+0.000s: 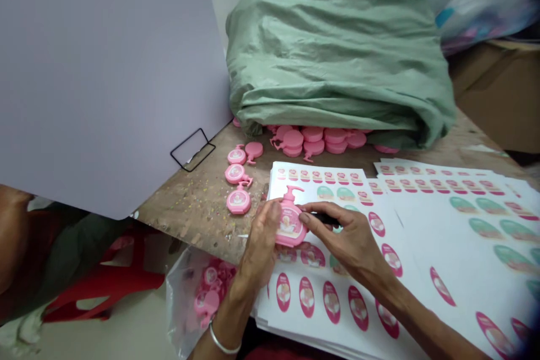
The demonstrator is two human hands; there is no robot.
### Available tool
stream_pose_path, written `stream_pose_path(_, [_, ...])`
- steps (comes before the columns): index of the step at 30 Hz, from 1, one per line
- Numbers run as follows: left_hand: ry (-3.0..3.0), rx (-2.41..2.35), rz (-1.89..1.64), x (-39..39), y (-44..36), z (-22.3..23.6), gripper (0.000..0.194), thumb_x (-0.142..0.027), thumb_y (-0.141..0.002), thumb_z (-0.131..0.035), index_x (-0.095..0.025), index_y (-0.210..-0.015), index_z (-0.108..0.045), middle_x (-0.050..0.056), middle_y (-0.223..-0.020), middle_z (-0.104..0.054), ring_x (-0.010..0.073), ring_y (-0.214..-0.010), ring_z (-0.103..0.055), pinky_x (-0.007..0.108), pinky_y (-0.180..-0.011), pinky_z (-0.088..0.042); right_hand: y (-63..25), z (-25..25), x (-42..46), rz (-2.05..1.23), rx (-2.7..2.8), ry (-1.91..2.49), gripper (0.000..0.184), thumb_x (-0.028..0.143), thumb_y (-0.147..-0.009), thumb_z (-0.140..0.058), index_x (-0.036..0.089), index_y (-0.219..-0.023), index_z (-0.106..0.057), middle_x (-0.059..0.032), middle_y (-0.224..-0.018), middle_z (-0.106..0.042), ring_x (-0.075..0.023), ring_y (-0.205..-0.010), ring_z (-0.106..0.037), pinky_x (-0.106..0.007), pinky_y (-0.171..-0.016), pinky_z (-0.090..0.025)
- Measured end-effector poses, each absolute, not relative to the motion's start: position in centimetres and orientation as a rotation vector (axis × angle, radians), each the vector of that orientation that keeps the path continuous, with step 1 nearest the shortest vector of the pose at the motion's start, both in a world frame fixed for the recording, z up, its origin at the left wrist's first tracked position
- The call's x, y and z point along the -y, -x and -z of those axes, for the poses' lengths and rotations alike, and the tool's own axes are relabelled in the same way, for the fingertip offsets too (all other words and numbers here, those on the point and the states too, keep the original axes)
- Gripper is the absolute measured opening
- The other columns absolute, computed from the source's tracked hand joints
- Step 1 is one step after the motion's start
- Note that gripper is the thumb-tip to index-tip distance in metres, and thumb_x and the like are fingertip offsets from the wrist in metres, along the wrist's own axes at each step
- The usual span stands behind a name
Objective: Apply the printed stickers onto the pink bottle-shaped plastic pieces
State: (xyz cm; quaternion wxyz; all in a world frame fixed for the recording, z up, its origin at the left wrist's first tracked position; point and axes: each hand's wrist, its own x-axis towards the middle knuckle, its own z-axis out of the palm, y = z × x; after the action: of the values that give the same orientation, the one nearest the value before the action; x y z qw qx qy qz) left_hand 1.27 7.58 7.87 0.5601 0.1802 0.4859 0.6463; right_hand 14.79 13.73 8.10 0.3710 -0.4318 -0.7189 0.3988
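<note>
Soap-pump-shaped pink piece (290, 224) gripped between left hand (262, 239) and right hand (343, 239)

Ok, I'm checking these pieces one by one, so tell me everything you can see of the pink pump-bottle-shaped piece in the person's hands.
The pink pump-bottle-shaped piece looks like flat, glossy moulded plastic, with a pump head and spout pointing right at the top. An oval label with a pale picture covers its front. It stands tilted over a white label sheet. The left hand grips its left edge, and the right hand reaches its right edge.
</note>
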Motion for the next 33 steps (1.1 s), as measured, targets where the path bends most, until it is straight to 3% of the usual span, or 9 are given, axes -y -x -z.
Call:
stream_pose_path(4, [-0.579, -1.288, -1.507, -7.8, -1.4, -7.8, 0.043, -0.043, -0.072, -0.077, -0.016, -0.103, -0.067, 0.007, -0.099, -0.067, 0.0196, -0.086, -0.066, 0.031, -0.076, -0.059, -15.5, -7.7, -14.1, -0.482, 2.085, 1.070, 0.027, 0.046, -0.086, -0.062, 0.021, -0.089, -0.072, -0.0067, -0.084, -0.073, -0.0223, -0.075, -0.065, -0.038, -0.072, -0.047])
stream_pose_path(7, [-0.587, -1.386, -1.549, -7.9, -1.6, -7.2, 0.045, -0.048, -0.073, -0.074, -0.016, -0.103, -0.067, 0.009, -0.100, -0.067, 0.0230, -0.088, -0.067, 0.035, -0.078, -0.058, -15.8, -6.9, -14.4, -0.147, 2.102, 1.165, 0.044, 0.056, -0.083, -0.061, 0.018, -0.104, -0.068, -0.0116, -0.089, -0.073, -0.0299, -0.083, -0.065, -0.046, -0.077, -0.044])
stream_pose_path(11, [-0.626, -1.583, -1.533, -7.6, -2.6, -5.6, 0.047, -0.054, -0.084, -0.057, -0.017, -0.113, -0.066, 0.015, -0.121, -0.063, 0.0292, -0.114, -0.059, 0.041, -0.101, -0.046, -14.2, -4.9, -14.0, -0.565, 1.993, 1.198, 0.071, 0.061, -0.082, -0.057, 0.019, -0.137, -0.043, -0.0164, -0.123, -0.062, -0.0305, -0.104, -0.063, -0.043, -0.082, -0.051])
stream_pose_path(15, [-0.481, -1.732, -1.553, -7.2, -3.3, -3.7, 0.055, -0.054, -0.088, -0.047, -0.018, -0.128, -0.058, 0.015, -0.144, -0.048, 0.0274, -0.138, -0.038, 0.037, -0.112, -0.033, -12.5, -2.9, -13.5, -0.866, 1.899, 1.257, 0.076, 0.061, -0.079, -0.058, 0.020, -0.139, -0.036, -0.0168, -0.135, -0.053, -0.0312, -0.118, -0.057, -0.044, -0.090, -0.051])
stream_pose_path(17, [-0.446, -1.773, -1.563, -7.1, -2.4, -3.3, 0.055, -0.058, -0.086, -0.048, -0.016, -0.119, -0.062, 0.017, -0.131, -0.058, 0.0284, -0.128, -0.048, 0.035, -0.102, -0.043, -12.8, -2.5, -14.3, -0.909, 1.914, 1.284, 0.075, 0.062, -0.078, -0.059, 0.022, -0.138, -0.038, -0.0156, -0.132, -0.055, -0.0309, -0.115, -0.058, -0.044, -0.090, -0.051])
stream_pose_path(19, [-0.513, -1.815, -1.541, -6.9, -0.2, -3.3, 0.051, -0.062, -0.085, -0.048, -0.017, -0.102, -0.065, 0.013, -0.098, -0.069, 0.0270, -0.098, -0.064, 0.032, -0.078, -0.052, -13.6, -2.8, -16.1, -0.908, 1.970, 1.288, 0.068, 0.061, -0.079, -0.059, 0.024, -0.134, -0.043, -0.0134, -0.128, -0.059, -0.0293, -0.110, -0.061, -0.043, -0.088, -0.051])
stream_pose_path(22, [-0.641, -2.036, -1.582, -6.7, 5.1, -3.3, 0.049, -0.063, -0.086, -0.044, -0.017, -0.082, -0.063, 0.002, -0.063, -0.060, 0.0180, -0.060, -0.057, 0.027, -0.056, -0.045, -13.6, -4.5, -19.8, -0.763, 2.148, 1.199, 0.044, 0.054, -0.084, -0.057, 0.025, -0.117, -0.058, -0.0085, -0.115, -0.067, -0.0259, -0.101, -0.064, -0.039, -0.087, -0.049])
stream_pose_path(26, [-0.826, -2.447, -1.508, -7.1, 12.0, -1.9, 0.049, -0.056, -0.087, -0.042, -0.014, -0.091, -0.068, 0.007, -0.080, -0.070, 0.0213, -0.073, -0.063, 0.029, -0.067, -0.047, -8.6, -6.6, -23.8, -0.381, 2.543, 1.034, 0.021, 0.034, -0.091, -0.051, 0.022, -0.096, -0.068, -0.0060, -0.098, -0.072, -0.0220, -0.092, -0.064, -0.034, -0.082, -0.044])
stream_pose_path(33, [-1.010, -2.597, -1.306, -8.6, 14.6, 0.6, 0.042, -0.046, -0.088, -0.044, -0.015, -0.096, -0.073, 0.015, -0.091, -0.072, 0.0310, -0.087, -0.066, 0.043, -0.082, -0.047, 1.6, -3.8, -27.0, -0.197, 2.744, 1.090, 0.020, 0.024, -0.087, -0.054, 0.015, -0.096, -0.070, -0.0149, -0.103, -0.072, -0.0273, -0.099, -0.063, -0.037, -0.085, -0.040])
